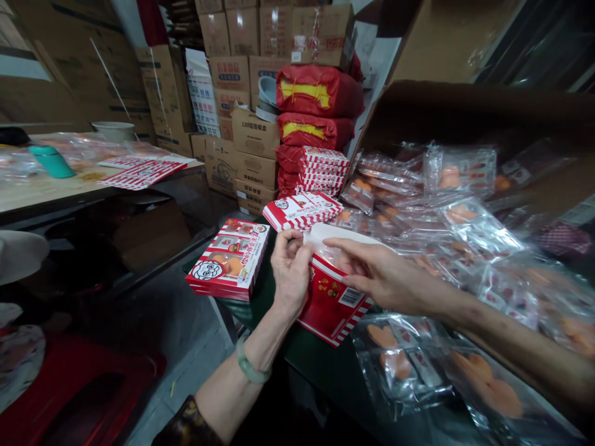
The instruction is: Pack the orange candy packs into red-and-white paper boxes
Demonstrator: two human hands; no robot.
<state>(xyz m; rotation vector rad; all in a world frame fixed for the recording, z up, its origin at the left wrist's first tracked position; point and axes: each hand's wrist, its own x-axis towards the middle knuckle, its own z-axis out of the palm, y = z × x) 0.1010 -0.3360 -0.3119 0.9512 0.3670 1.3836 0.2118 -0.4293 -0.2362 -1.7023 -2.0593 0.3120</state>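
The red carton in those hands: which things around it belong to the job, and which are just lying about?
Seem part of the job:
open red carton, with the left hand and right hand on it
stacked red-and-white cartons to its left
clear plastic packets with orange pieces

Seem just lying about:
teal bottle
red sacks
pale bowl

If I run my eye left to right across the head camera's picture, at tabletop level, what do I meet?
Teal container → striped printed sheets → stack of windowed boxes → left hand → red box → right hand → clear packet with silvery glare.
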